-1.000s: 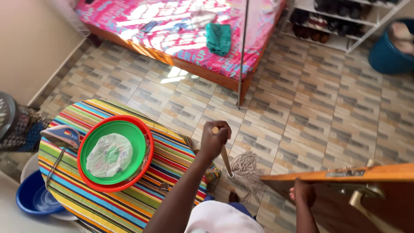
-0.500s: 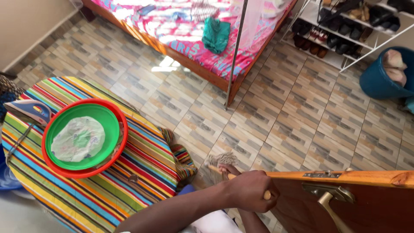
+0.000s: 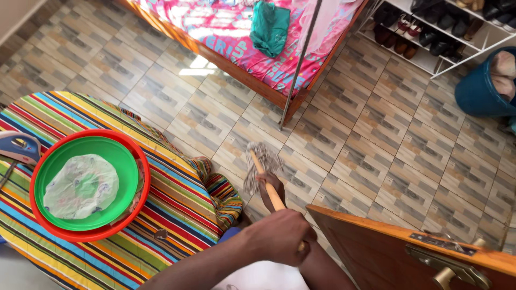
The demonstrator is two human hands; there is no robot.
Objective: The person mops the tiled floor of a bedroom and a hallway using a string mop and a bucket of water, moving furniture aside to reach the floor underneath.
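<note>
**Both hands closed on the mop handle, mop head now out on the tiles**

Gripping the wooden mop handle (image 3: 269, 185) near its upper end, the left hand (image 3: 279, 236) is a closed fist low in the view, with the stick's tip just showing beside it. The right hand (image 3: 270, 184) is wrapped round the same handle further down, nearer the floor. The handle slants up and to the left from the fists, and the stringy mop head (image 3: 262, 161) lies spread on the tiled floor (image 3: 376, 134), between the striped round table (image 3: 177, 198) and the metal pole (image 3: 301, 64) at the corner of the bed (image 3: 236, 37).

Half a second ago the mop head was bunched close in by the person's feet, just beside the top edge of the wooden door (image 3: 387, 252), and the handle lay almost level. Now the mop head sits further out, towards the bed, and the handle stands steeper. The door edge now runs slanted across the lower right.

On the table, the green basin (image 3: 86, 182) nested in a red one holds a pale plastic bag, and an iron (image 3: 19, 147) sits at the left edge. A shoe rack (image 3: 430, 32) and a blue bucket (image 3: 478, 91) stand at the upper right.
</note>
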